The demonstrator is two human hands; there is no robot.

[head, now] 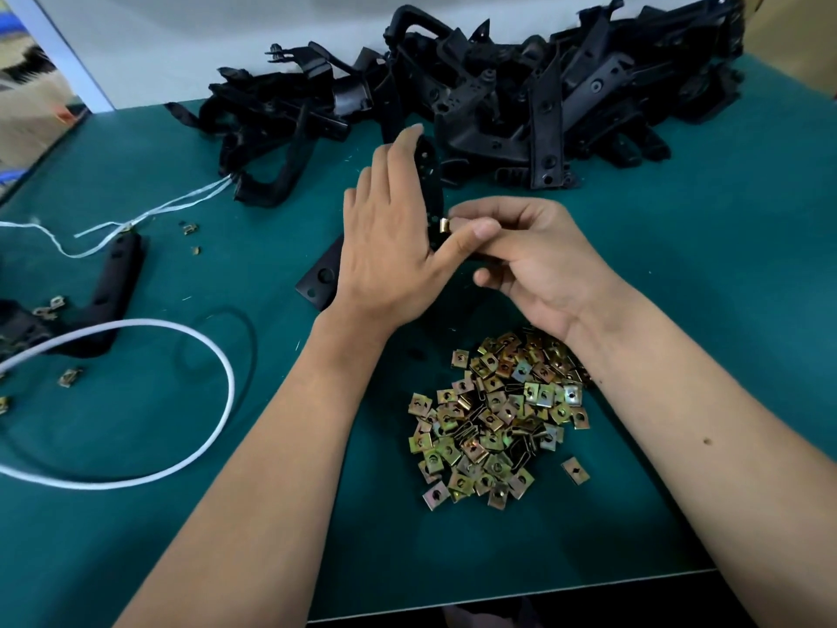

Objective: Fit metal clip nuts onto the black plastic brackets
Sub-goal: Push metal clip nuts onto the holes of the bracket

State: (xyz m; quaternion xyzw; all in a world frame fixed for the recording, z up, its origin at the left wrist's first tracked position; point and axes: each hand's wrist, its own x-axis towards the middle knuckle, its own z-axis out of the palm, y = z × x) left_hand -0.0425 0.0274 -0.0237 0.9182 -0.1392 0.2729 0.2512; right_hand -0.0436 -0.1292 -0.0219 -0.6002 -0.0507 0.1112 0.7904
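Green table mat point(679, 274), white cord point(217, 355) looped at left, white string point(149, 215), cardboard boxes point(27, 115)

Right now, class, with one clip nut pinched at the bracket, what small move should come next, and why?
Probably push the clip nut further onto the edge of the bracket. The right hand pinches it at that edge, and the left hand steadies the bracket; how far it is seated cannot be seen.

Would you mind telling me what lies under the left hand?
A black bracket lies under the left hand; its holed end sticks out at the lower left and another part past the fingers. The stretch between is covered, so its shape there cannot be seen.
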